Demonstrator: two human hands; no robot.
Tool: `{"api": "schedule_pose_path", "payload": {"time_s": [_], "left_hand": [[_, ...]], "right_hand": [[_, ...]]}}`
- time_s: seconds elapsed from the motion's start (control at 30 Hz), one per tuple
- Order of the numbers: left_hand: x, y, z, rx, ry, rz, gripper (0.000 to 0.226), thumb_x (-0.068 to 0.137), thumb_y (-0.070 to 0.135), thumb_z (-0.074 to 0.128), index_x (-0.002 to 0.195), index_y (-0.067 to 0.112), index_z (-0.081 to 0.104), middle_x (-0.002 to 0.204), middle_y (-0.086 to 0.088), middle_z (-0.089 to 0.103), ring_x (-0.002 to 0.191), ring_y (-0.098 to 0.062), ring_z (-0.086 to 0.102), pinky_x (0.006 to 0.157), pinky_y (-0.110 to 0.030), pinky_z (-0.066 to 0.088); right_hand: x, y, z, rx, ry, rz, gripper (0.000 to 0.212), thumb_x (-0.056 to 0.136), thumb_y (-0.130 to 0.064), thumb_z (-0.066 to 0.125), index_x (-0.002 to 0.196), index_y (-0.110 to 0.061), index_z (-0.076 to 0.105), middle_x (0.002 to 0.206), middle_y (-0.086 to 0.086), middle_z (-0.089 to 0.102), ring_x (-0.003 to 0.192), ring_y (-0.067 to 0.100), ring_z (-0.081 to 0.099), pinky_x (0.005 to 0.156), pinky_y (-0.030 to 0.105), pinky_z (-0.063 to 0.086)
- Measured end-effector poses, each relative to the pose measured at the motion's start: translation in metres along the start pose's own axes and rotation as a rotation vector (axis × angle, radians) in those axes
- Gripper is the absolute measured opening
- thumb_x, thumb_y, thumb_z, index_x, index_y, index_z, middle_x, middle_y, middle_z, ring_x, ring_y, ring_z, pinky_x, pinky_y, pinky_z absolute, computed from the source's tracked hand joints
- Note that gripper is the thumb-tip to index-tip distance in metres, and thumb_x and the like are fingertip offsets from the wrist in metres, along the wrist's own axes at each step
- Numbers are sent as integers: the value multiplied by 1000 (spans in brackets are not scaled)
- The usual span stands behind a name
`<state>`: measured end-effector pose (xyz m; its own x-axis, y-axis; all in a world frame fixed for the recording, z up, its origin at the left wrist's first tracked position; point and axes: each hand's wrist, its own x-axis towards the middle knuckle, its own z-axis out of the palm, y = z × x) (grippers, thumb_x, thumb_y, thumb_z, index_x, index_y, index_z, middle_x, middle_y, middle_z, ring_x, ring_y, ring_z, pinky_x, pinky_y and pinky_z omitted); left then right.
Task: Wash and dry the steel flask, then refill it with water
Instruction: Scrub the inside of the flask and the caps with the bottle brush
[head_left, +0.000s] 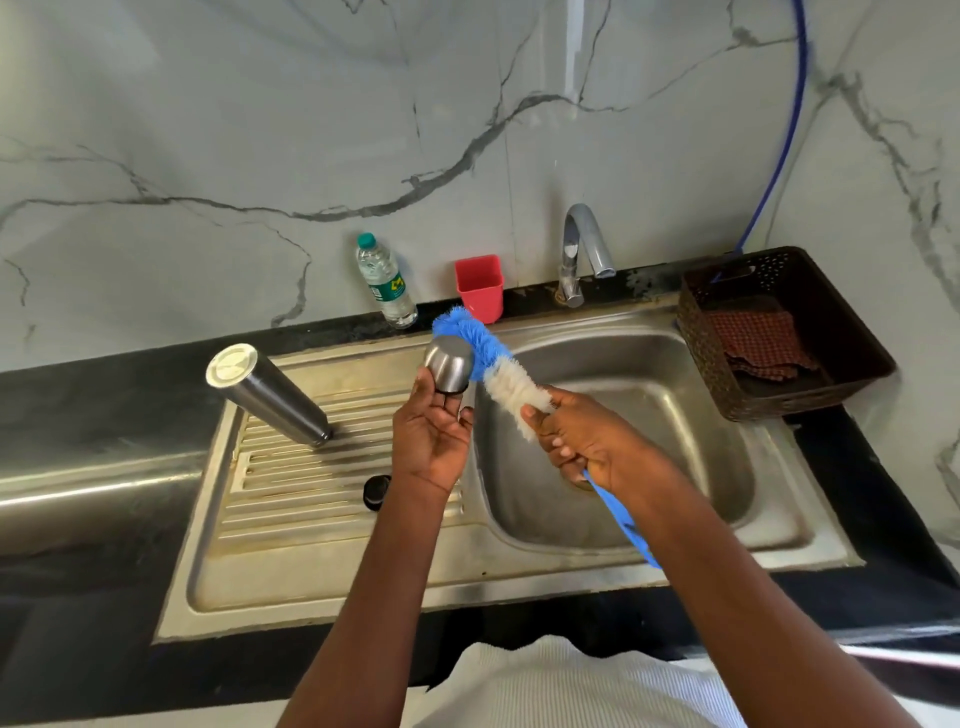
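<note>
1. head view showed a steel sink unit (519, 571) set in a dark counter, its ribbed drainboard on the left and its basin on the right.
2. a dark perforated basket (852, 332) sat at the basin's right, with a checked cloth (756, 343) inside.
3. the steel flask (270, 395) stood upside down on the drainboard, mouth on the ribs, base up, tilting toward the upper left.
4. a blue and white bottle brush (501, 371) ran slantwise over the basin; its blue bristles touched the steel cap.
5. the right hand (582, 441) gripped the brush, fingers curled tight round it just below the white bristles, the blue handle running out under the wrist.
6. the left hand (431, 431) was palm up, thumb and fingertips pinching the steel cap (449, 371) at its lower edge.
7. a chrome tap (582, 249) stood behind the basin.
8. a plastic water bottle (384, 280) and a red cup (480, 286) stood against the marble wall.
9. a small black stopper (376, 491) lay on the drainboard near the left wrist.
</note>
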<state>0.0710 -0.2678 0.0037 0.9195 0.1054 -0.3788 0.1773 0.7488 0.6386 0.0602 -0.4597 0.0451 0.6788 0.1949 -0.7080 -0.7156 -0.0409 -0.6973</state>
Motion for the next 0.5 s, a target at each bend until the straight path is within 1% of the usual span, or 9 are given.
{"api": "schedule_pose_path", "payload": {"time_s": [0.1,0.17,0.23,0.27,0.3,0.37,0.43,0.47,0.5], "left_hand": [[2,0,10,173,18,193,38,106,33,56,140,17,61,138,-10,67,111,-14,68,77,-25,49],[2,3,15,351,44,290,45,109,38,50,144,13,59,142,-12,66,125,-22,66,93,-31,51],[-5,-2,19,548,2,306,56,104,59,45,141,21,63,140,-5,69,134,-21,61,103,-36,47],[-9,-5,22,625,-39,298,63,98,70,42,139,28,64,137,2,70,134,-14,61,105,-31,47],[-14,-8,24,703,-56,286,66,93,77,39,136,34,64,133,9,72,129,-6,62,102,-21,48],[-17,-8,25,859,-11,289,57,93,80,33,124,43,64,112,19,73,103,5,66,82,-7,47],[-16,-2,26,942,85,280,42,102,67,29,103,46,67,88,15,67,73,1,55,64,-13,43],[-12,-1,23,957,117,262,42,104,63,28,97,46,65,82,12,63,68,1,48,62,-17,41],[-12,0,24,949,127,243,44,106,63,25,95,46,65,84,9,61,70,2,48,66,-19,41]], "right_hand": [[-8,1,13,21,-12,-2,27,104,-6,45,96,-26,62,46,-8,41,36,5,27,39,11,16],[-15,4,18,59,-64,0,25,105,-6,47,98,-23,64,49,-7,39,36,4,26,38,12,16],[-13,5,17,153,-137,52,25,106,-6,43,94,-21,60,50,-6,34,35,3,25,34,13,15],[-11,3,15,230,-194,100,27,106,-7,41,89,-21,58,50,-7,31,34,2,24,31,15,15],[-9,1,12,315,-241,143,29,107,-8,40,87,-22,55,50,-7,30,33,1,24,30,15,15],[-8,1,6,382,-246,162,28,106,-6,39,88,-21,56,51,-7,29,34,1,24,30,15,16],[-12,8,7,273,-157,111,22,105,-5,43,98,-18,60,54,-5,32,37,4,26,33,15,17],[-15,13,9,172,-79,54,18,104,-8,49,106,-20,62,56,-4,37,39,5,29,35,15,19],[-17,21,12,39,26,-27,19,103,-12,55,116,-24,64,61,-3,45,43,7,35,37,16,24]]}}
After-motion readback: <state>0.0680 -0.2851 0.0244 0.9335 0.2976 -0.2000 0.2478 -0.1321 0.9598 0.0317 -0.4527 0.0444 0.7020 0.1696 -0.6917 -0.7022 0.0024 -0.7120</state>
